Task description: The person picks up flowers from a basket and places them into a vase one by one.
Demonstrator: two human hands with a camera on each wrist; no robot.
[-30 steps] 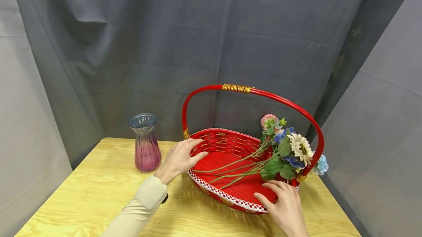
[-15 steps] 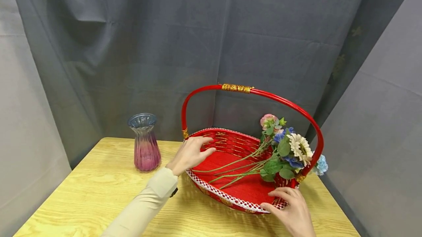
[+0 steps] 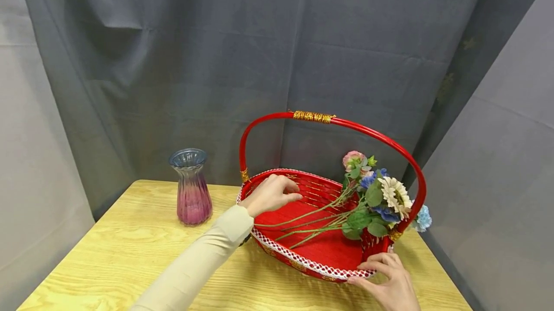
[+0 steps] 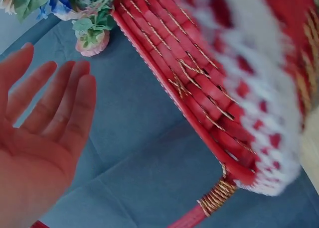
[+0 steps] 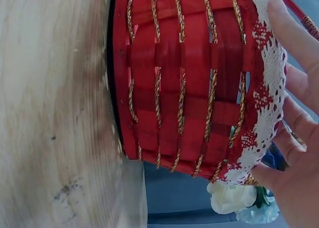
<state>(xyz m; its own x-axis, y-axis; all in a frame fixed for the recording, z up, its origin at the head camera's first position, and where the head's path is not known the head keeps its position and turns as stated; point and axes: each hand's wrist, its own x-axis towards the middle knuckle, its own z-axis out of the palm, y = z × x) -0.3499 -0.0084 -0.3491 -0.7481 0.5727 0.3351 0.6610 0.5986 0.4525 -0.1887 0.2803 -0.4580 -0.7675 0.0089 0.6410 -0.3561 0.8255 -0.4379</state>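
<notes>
A red woven basket (image 3: 303,253) with white lace trim stands on the table. Several artificial flowers (image 3: 391,195) lie in it, their heads over the right end and green stems (image 3: 311,230) reaching left. Over the basket's left part hovers my left hand (image 3: 270,195), holding nothing; the left wrist view shows its fingers (image 4: 82,103) relaxed beside the rim. At the front right corner my right hand (image 3: 389,279) holds the lace-trimmed rim (image 5: 274,73), thumb outside and fingers reaching over to the inner side. Those fingertips are partly hidden behind the lace.
A glass vase (image 3: 193,191), blue at the top and purple below, stands upright left of the basket. The red handle (image 3: 372,132) arches high over the basket. Grey curtains (image 3: 216,61) hang behind the wooden table (image 3: 130,253).
My left hand has moved right, further over the basket. My right hand has shifted right and down from above the basket's inside onto its front right rim. Basket, flowers and vase have stayed put.
</notes>
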